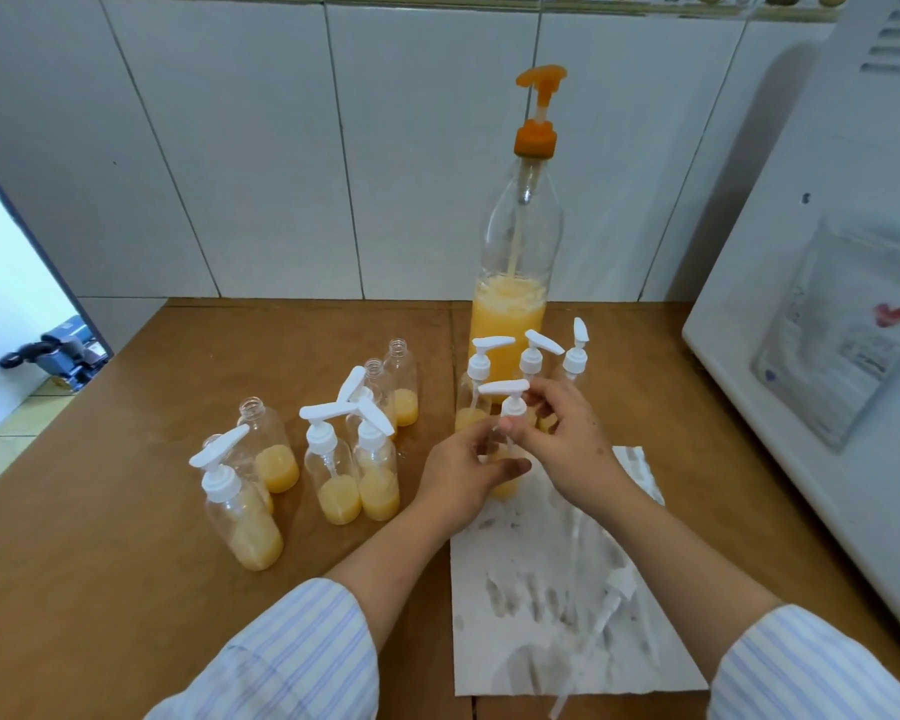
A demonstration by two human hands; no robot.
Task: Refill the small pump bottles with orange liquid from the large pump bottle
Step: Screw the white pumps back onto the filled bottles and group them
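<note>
wooden counter, left hand grips upright small bottle — right hand pinches its white pump, spout pointing left

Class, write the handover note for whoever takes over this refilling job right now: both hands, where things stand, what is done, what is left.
Left hand grips a small bottle on the paper towel; right hand pinches its white pump cap.
Large pump bottle stands at the back, roughly a third full.
Done: all visible small bottles hold some orange liquid, and several are capped.
Left: three open bottles at left need pumps; a loose pump lies on the towel.
</note>
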